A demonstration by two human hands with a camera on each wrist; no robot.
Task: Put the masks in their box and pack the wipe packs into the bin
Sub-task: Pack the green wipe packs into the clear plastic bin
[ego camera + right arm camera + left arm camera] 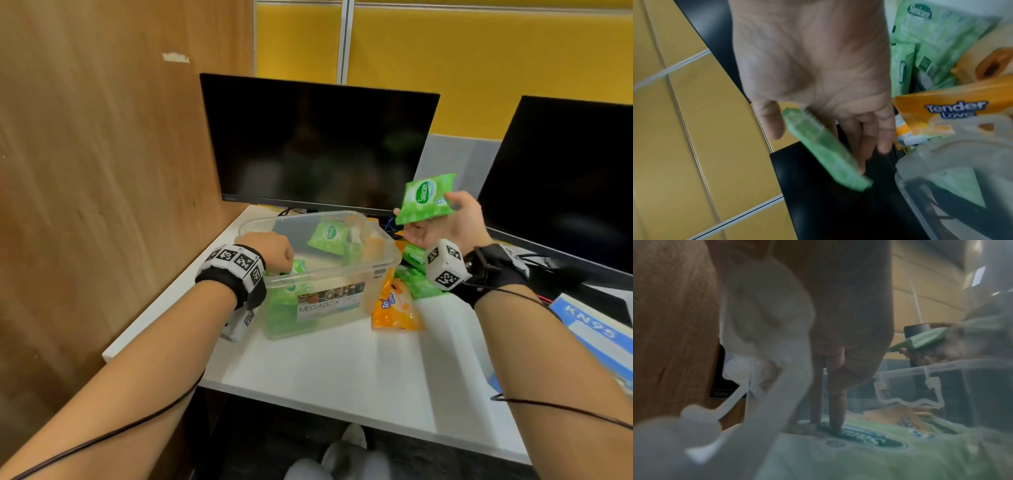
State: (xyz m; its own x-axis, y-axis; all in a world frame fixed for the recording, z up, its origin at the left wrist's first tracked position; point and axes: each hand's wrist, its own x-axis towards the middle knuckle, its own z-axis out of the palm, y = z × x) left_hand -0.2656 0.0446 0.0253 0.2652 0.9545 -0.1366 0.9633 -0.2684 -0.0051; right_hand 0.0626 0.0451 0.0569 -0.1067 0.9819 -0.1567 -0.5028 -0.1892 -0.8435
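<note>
right hand (442,224) grasps a green wipe pack (426,198) above the clear bin (342,274); left hand (270,250), fingers straight, presses a pack (869,438) inside it.

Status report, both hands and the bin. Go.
Left hand inside clear bin, fingers pressing a green pack down. Right hand holds another green pack above the bin. More packs wait beside it. Nothing blocking.

Two dark monitors (318,144) (561,181) at desk (342,370) rear; wooden partition (85,154) left; yellow panels (479,68) behind.
</note>
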